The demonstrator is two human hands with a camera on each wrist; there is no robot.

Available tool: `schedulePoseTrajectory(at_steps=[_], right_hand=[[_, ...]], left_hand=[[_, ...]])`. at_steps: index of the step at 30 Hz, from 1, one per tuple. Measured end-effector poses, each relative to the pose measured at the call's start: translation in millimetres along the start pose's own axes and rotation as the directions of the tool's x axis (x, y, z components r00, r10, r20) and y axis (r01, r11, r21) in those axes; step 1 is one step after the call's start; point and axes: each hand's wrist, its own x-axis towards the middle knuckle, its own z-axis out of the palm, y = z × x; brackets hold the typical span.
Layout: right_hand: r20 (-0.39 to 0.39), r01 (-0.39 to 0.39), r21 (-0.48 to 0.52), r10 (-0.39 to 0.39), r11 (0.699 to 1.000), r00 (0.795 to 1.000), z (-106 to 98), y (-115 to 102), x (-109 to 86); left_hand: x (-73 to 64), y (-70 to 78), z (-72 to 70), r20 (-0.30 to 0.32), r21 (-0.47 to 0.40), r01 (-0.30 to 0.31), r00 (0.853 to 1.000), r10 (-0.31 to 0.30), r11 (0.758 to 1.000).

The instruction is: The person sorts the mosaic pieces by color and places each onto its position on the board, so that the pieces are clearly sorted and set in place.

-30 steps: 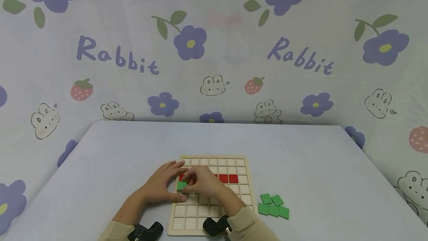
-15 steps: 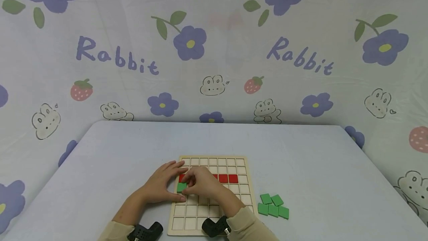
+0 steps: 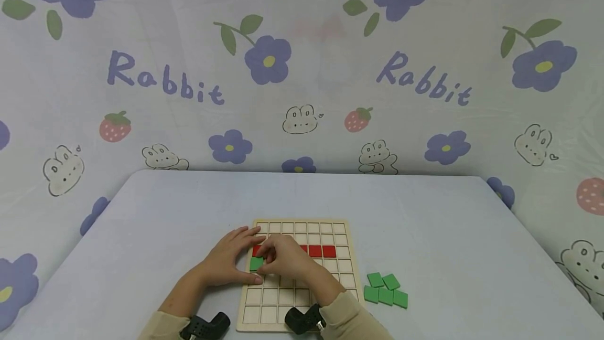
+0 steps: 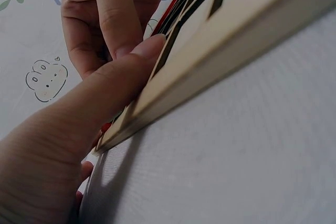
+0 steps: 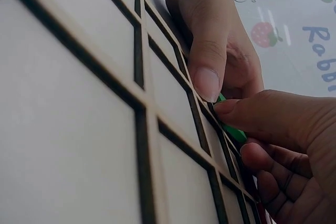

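Observation:
A wooden grid board (image 3: 297, 328) lies on the table, with a row of red tiles (image 3: 315, 252) across it, partly hidden by the hands. One green tile (image 3: 256, 264) is at the leftmost cell just below that row. My right hand (image 3: 289, 258) reaches over the board and pinches this tile at its right side; in the right wrist view the green tile (image 5: 233, 131) shows between thumb and fingers. With fingers spread, my left hand (image 3: 226, 258) rests at the board's left edge. Its thumb (image 4: 131, 66) lies on the frame, beside the right hand's fingers.
Several loose green tiles (image 3: 385, 297) lie on the white table (image 3: 453, 256) to the right of the board. A fabric backdrop (image 3: 325, 77) with rabbits and flowers hangs behind the table. Dark wrist devices (image 3: 302, 320) are worn at both sleeves.
The green tile at the left cell has shifted slightly toward me and looks flatter than a second ago. Both hands have stayed nearly in place.

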Motion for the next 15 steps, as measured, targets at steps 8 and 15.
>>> schedulePoseTrajectory(at_steps=[8, 15], right_hand=[[-0.001, -0.006, -0.014, 0.006, 1.000, 1.000, -0.2, -0.5, 0.2], [0.003, 0.002, -0.011, -0.002, 1.000, 1.000, -0.2, -1.0, 0.1]], left_hand=[[0.1, 0.8, -0.1, 0.000, -0.001, 0.002, 1.000, -0.002, 1.000], [-0.3, 0.3, 0.0, 0.007, -0.001, 0.012, 1.000, -0.012, 1.000]])
